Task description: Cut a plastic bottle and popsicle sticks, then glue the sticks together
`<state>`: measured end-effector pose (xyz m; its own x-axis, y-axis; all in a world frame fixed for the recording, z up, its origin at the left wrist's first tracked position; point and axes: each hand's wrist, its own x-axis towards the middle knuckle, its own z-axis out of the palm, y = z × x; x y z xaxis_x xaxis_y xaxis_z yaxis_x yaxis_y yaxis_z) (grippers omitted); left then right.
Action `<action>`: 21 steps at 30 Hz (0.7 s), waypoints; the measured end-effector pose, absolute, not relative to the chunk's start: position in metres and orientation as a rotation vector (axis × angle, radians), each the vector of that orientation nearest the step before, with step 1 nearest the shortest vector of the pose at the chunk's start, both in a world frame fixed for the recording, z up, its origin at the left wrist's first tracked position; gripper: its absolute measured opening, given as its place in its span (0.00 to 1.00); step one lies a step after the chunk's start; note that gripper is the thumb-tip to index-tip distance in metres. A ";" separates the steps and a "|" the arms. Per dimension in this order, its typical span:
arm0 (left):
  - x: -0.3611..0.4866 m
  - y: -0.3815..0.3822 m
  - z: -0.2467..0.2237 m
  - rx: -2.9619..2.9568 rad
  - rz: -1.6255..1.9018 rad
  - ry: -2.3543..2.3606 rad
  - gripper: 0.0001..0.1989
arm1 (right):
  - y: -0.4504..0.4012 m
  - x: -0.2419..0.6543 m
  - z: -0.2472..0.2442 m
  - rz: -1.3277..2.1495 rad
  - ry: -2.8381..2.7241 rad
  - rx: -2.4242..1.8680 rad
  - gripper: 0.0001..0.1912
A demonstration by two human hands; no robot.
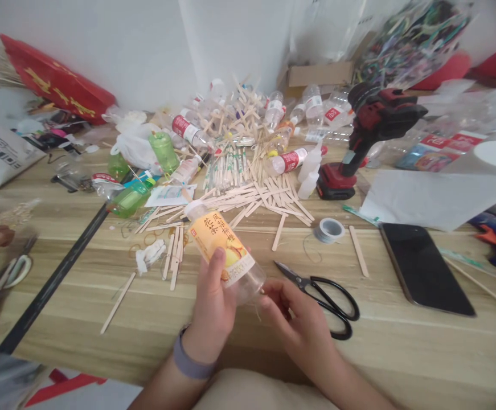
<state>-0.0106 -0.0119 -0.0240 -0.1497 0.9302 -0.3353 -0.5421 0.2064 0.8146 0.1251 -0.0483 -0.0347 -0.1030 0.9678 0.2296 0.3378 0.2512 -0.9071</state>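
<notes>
Gripping a tilted plastic bottle [226, 245] just above the table [384, 347], near its front edge, with the fingers of the left hand [214, 302] clamped around the body. Points the bottle's neck toward the pile and shows see-through plastic below the yellow-orange label [220, 245]. Reads "花茶" in large characters there, beside a smaller column. Brings the right hand [301, 316] to the bottle's base, with thumb and forefinger close together; cannot tell exactly what is between them.

Leaves black-handled scissors [331, 302] lying beside the right hand, near a roll of tape [330, 230] and a black-screened phone [426, 267]. Spreads wooden sticks [269, 199] beyond the bottle, among clear bottles with red labels [290, 161] and green bottles [163, 152]. Stands white squeeze bottles [310, 171] beside a red-and-black cordless drill [365, 136]. Packs coloured strips [405, 42] into a clear bag behind. Carries gold writing on a red bag [55, 80] and bold black letters on a white bag [2, 154] at far left, too distorted to read fully.
</notes>
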 end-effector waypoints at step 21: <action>-0.008 -0.013 -0.012 0.256 1.454 1.016 0.26 | -0.050 0.125 -0.032 0.770 -1.740 -1.232 0.11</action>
<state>-0.0075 -0.0128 -0.0115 -0.1946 0.8902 -0.4119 -0.6925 0.1727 0.7005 0.1246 -0.0497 -0.0319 -0.1567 0.9453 0.2861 0.4240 0.3260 -0.8450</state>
